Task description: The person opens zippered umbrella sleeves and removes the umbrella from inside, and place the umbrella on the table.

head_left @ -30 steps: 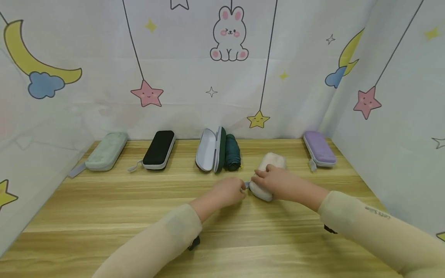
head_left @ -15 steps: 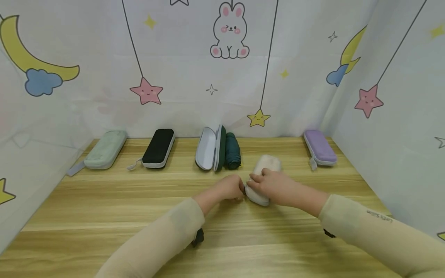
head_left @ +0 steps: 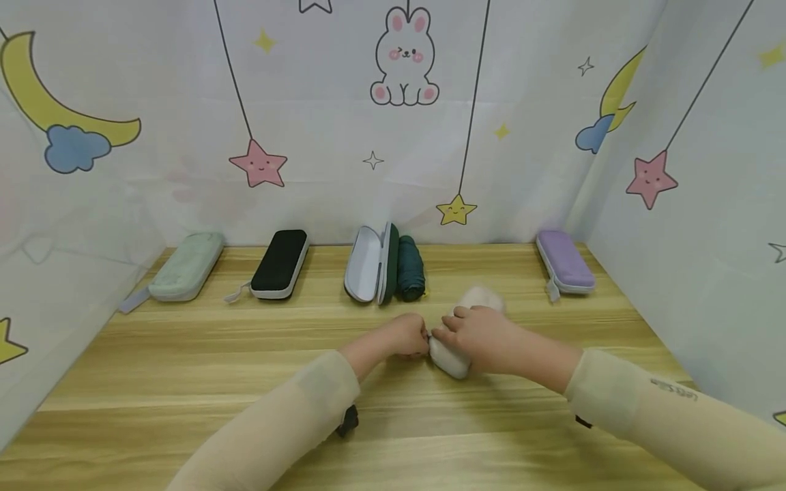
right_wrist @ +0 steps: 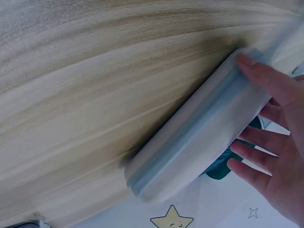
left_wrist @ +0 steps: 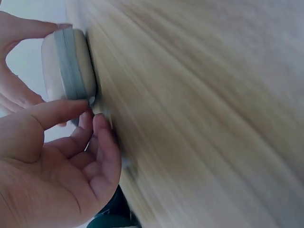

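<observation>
A cream hard-shell zip case (head_left: 449,357) with a grey zip band lies on the wooden table, right of the middle, set at a slant. My right hand (head_left: 488,339) grips it from above, the thumb on one side and the fingers over the other, as the right wrist view also tells. At the near left end of the case, my left hand (head_left: 406,335) pinches the small zip pull (left_wrist: 91,100) between thumb and curled fingers. Most of the pull is hidden by the fingertips. In the left wrist view the zip band looks closed along the visible end.
Along the back stand a mint green case (head_left: 187,267), a black case (head_left: 280,264), an open dark green case (head_left: 366,266) with a pale lining, a rolled dark green umbrella (head_left: 411,269) and a purple case (head_left: 565,262). A printed cloth wall (head_left: 331,109) rises behind the table.
The cream case has slid toward me and slightly left, with its slant increased, and my right hand has moved with it. My left hand has closed in on the case's end.
</observation>
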Action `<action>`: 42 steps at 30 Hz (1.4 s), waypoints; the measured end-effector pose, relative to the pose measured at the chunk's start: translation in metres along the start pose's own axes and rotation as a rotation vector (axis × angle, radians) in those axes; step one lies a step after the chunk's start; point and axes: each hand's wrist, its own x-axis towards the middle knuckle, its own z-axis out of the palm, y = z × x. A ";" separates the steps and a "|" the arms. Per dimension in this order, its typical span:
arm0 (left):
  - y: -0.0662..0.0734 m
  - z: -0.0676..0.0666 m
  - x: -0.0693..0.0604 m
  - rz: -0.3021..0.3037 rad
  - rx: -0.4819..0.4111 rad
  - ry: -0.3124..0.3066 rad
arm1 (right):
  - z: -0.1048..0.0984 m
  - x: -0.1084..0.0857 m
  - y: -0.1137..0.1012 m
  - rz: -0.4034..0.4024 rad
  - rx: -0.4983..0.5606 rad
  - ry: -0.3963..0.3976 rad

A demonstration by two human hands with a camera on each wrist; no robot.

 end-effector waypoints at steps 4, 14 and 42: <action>0.001 -0.001 -0.009 0.029 0.075 -0.032 | -0.001 -0.004 0.002 -0.048 0.055 0.024; 0.001 0.001 -0.016 0.084 0.238 -0.023 | 0.002 -0.013 0.034 0.010 0.177 -0.150; 0.003 0.002 -0.034 0.101 0.401 0.047 | -0.004 -0.027 0.033 0.070 0.220 -0.102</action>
